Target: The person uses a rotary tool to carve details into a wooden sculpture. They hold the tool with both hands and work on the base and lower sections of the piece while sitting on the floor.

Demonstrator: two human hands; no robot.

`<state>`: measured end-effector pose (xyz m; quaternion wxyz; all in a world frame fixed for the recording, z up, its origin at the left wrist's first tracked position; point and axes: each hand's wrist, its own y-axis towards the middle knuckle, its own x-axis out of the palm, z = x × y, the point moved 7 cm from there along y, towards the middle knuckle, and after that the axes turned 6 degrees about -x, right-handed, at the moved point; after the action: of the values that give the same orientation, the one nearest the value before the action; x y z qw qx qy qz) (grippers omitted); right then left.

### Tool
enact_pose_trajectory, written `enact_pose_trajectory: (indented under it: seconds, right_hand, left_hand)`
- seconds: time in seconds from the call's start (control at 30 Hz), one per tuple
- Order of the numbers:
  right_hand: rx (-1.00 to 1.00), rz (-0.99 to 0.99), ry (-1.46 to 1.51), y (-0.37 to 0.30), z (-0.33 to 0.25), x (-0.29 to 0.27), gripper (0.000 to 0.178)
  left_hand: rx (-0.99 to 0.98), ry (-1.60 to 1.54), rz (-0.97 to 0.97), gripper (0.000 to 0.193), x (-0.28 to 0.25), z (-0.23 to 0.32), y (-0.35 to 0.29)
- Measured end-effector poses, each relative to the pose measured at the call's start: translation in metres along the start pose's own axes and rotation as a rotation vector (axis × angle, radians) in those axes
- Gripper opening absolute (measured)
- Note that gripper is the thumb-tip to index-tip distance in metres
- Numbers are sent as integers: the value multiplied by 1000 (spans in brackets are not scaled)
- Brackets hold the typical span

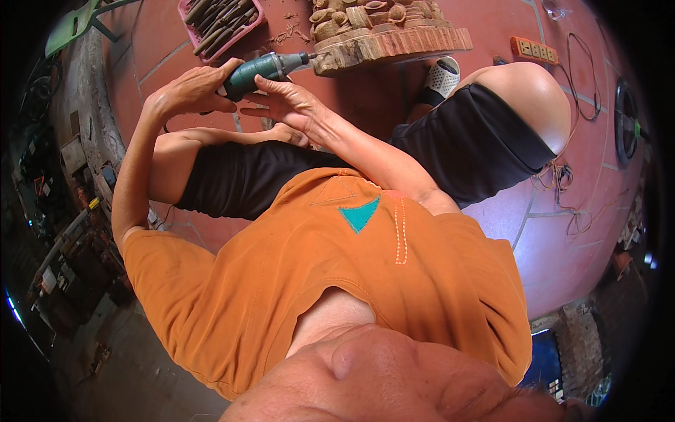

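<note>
My left hand (193, 90) is wrapped round the rear end of a green rotary grinder (253, 74) with a grey nose. The grinder points to the right, its tip at the left end of a wood carving (390, 39); whether they touch I cannot tell. Just below the grinder is my right hand (294, 105), fingers spread and thumb up against or beside the tool's body. The carving has rounded shapes cut into its top and a rough slab base.
A pink basket (223, 56) of chisel-like tools stands beyond my left hand. Wood shavings (290, 29) lie on the red tiles. An orange power strip (534, 50) and loose cords (562, 176) are at right. A long timber (97, 105) runs along the left.
</note>
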<state>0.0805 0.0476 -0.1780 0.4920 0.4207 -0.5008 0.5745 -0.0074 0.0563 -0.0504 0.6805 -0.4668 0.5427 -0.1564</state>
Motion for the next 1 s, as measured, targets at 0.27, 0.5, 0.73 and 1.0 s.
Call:
enact_pose_trajectory:
  seconds: [0.27, 0.5, 0.73, 1.0]
  right_hand:
    - [-11, -12, -11, -2, -2, 3, 32]
    - [-13, -16, -20, -4, -2, 5, 34]
    - [11, -20, -12, -4, 1, 3, 35]
    - [12, -13, -8, -4, 1, 1, 35]
  left_hand:
    - [-8, -33, -21, 77, -4, 6, -2]
    - [-21, -10, -42, 80, 0, 0, 0]
    - [-36, -13, -67, 80, 1, -1, 1]
    - [-44, -19, -93, 80, 3, -3, 3]
